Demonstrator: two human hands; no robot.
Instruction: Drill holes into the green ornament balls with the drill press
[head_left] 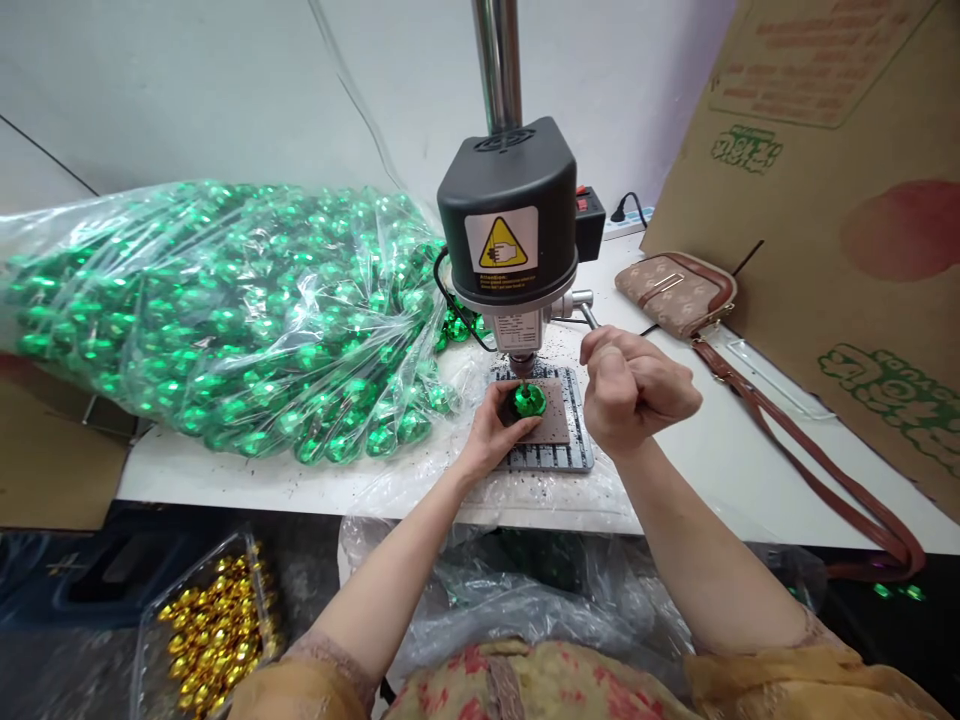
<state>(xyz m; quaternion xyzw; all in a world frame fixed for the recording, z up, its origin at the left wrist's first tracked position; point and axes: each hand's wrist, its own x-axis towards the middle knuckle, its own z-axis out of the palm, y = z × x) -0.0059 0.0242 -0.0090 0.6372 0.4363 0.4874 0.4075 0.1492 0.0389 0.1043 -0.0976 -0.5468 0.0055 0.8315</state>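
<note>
A black-headed drill press (pixel 507 220) stands on the white table, its bit pointing down at a shiny green faceted ball (pixel 529 400). My left hand (pixel 496 425) holds that ball between thumb and fingers on a brown board (pixel 556 420), which lies on the slotted metal base (pixel 579 440). To the right, my right hand (pixel 637 385) is closed around the press's feed lever (pixel 588 314); its grip end is hidden in the fist. The bit's tip meets the top of the ball; how deep it sits I cannot tell.
A big clear bag of green balls (pixel 225 320) fills the table's left side. At right lie a patterned purse (pixel 675 295) with a brown strap and a cardboard box (pixel 840 200). Below, a clear bin (pixel 255 590) holds gold balls. Plastic sheeting (pixel 600 590) hangs at the front edge.
</note>
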